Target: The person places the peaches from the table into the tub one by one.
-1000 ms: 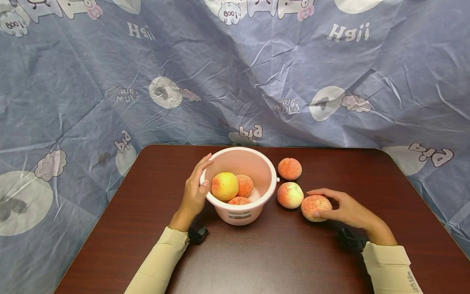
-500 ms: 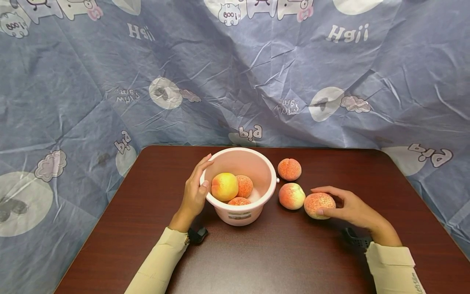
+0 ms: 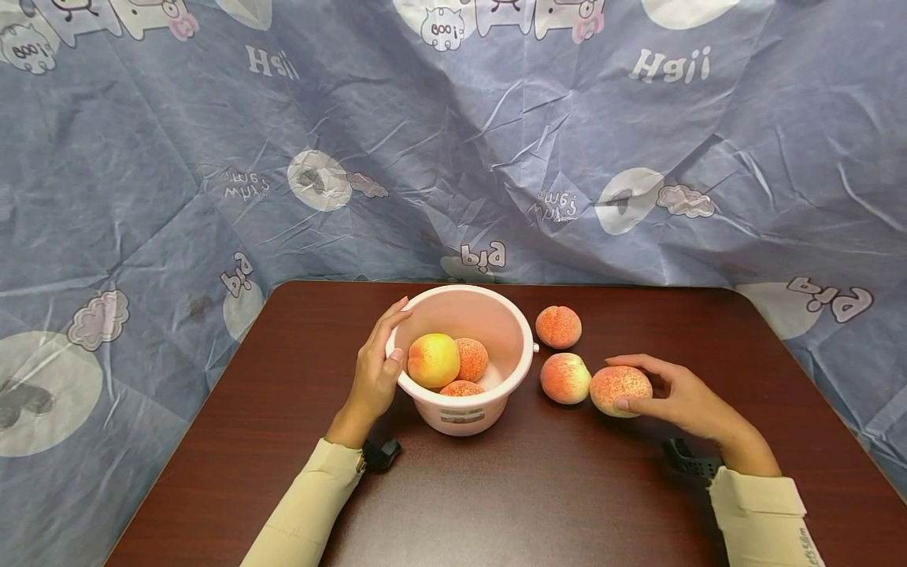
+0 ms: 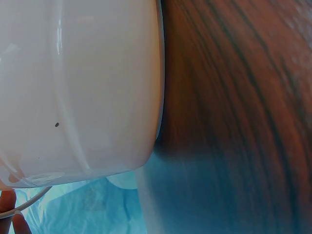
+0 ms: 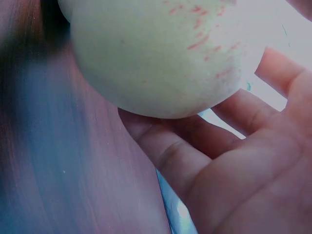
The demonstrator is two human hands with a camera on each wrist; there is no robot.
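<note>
Here: speckled peach (image 3: 620, 389) just right of the pink bucket (image 3: 516, 370), touching or nearly touching a paler peach (image 3: 564, 378), clasped by the right hand (image 3: 680, 398) with thumb under and fingers curled over; pale underside resting in the fingers (image 5: 180, 161). Left hand (image 3: 375, 370) wrapped on the bucket's rim, thumb inside. Likely trouble: nudging the paler peach sideways on the lift, sending it rolling across the smooth table (image 3: 567, 488); clipping the rim on the way over; landing hard on the three peaches (image 3: 453, 362) inside. Open room toward the front and far right; third loose peach (image 3: 558, 326) behind.
</note>
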